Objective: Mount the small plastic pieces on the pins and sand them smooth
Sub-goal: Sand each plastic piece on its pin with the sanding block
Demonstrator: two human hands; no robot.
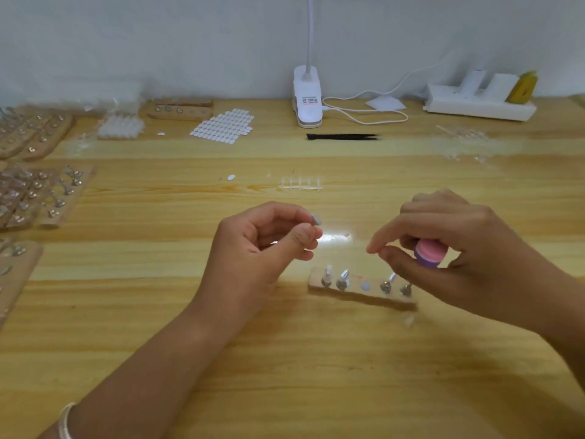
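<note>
We note bright, even light and one white glare patch on the table (285,359). Soft shadows darken its near right part. Left-edge items are blurred; straight lines bow

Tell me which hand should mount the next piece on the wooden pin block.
Left, likely: the left hand pinches a small piece just beyond the pin block, while the right hand grips the pink sanding block.

Left hand (262,245) pinches plastic piece (315,220); right hand (459,248) grips sanding block (429,253).
</note>
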